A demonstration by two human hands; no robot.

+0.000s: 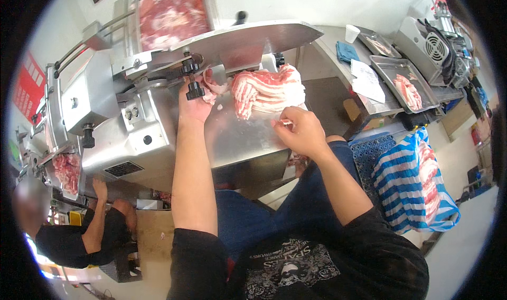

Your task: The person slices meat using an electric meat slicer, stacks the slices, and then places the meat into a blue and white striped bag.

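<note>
A metal meat slicer (245, 141) stands before me, with a block of meat (174, 16) on its carriage. On its steel bed lies a folded pile of sliced fatty meat (269, 90), red and white striped. My left hand (196, 105) reaches in at the left of the pile, beside loose meat scraps (214, 84). Black knobs (195, 90) partly cover its fingers, so its grip is unclear. My right hand (303, 131) is at the near right of the pile, with a small meat scrap (286, 122) pinched between thumb and fingers.
To the right, a steel table holds a tray (425, 101) with meat slices, a paper sheet (364, 82), a blue cloth (347, 52) and a white cup (351, 33). A blue-and-white striped bag (396, 185) of meat sits below. Another person (67, 240) sits at left near a second slicer.
</note>
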